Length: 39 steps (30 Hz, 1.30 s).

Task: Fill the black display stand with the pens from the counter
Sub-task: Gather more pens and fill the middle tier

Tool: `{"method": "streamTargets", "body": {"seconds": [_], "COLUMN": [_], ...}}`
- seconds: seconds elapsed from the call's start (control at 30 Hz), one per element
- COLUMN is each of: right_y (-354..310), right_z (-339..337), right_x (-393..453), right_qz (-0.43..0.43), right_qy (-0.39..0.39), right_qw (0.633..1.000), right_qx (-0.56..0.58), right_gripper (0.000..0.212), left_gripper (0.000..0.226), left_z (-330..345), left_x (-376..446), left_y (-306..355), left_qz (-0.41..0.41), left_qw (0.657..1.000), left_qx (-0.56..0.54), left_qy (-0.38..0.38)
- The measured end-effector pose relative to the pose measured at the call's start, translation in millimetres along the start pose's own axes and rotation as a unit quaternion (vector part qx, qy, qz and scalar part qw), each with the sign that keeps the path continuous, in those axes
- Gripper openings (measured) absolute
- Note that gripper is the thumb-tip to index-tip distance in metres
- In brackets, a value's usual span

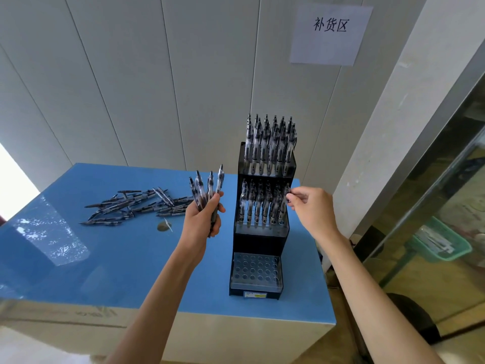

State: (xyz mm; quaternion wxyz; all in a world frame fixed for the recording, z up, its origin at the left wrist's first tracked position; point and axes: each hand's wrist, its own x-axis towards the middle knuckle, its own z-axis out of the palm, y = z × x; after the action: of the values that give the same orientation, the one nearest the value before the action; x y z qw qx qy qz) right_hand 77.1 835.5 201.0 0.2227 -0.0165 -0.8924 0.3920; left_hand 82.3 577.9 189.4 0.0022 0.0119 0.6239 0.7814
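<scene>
- Shop restocking corner, by the look of it.
- Paper sign (331,35) taped to the white panelled wall (157,82), printed "补货区".
- Tiered black display stand (259,227) at the right edge of a blue counter (126,258), upper tiers packed with identical pens.
- Loose pile of pens (133,206) toward the counter's far left.
- Green basket (443,245) on the floor behind glass at right.

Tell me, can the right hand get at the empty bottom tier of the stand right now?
Probably yes. The right hand is at the middle tier, pinching a pen there. The bottom tier lies below it, open on top, with nothing over its holes; the hand would first have to let go.
</scene>
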Motion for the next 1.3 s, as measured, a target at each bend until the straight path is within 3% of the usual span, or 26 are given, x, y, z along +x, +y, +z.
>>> {"method": "streamTargets", "body": {"seconds": [0.23, 0.37, 0.43, 0.63, 0.83, 1.17, 1.3], "right_y": [12, 20, 17, -36, -78, -94, -96], "right_z": [12, 9, 6, 1, 19, 35, 34], "right_x": [-11, -10, -11, -10, -3, 0, 0], "right_qz": [0.005, 0.012, 0.028, 0.033, 0.071, 0.173, 0.185], "right_qy": [-0.005, -0.01, -0.006, -0.039, -0.113, -0.082, -0.065], "right_qw": [1.0, 0.998, 0.998, 0.994, 0.964, 0.944, 0.939], "right_qx": [-0.028, -0.065, -0.06, 0.099, 0.229, 0.269, 0.282], "right_gripper": [0.014, 0.033, 0.033, 0.012, 0.018, 0.009, 0.009], "left_gripper": [0.045, 0.039, 0.032, 0.019, 0.013, 0.013, 0.017], "left_z": [-1, -2, -1, 2, 9, 6, 5], "left_x": [-1, -1, -1, -2, -7, -7, -7], "left_y": [-4, -7, -6, -2, -3, -5, -4], "left_qz": [0.008, 0.004, 0.003, 0.008, 0.006, 0.039, 0.013], "left_qw": [0.999, 0.999, 0.999, 0.999, 0.998, 0.992, 0.995], "left_qx": [0.043, 0.044, 0.043, 0.036, 0.048, 0.1, 0.079], "left_qy": [-0.006, -0.002, 0.001, -0.012, -0.037, -0.062, -0.053]}}
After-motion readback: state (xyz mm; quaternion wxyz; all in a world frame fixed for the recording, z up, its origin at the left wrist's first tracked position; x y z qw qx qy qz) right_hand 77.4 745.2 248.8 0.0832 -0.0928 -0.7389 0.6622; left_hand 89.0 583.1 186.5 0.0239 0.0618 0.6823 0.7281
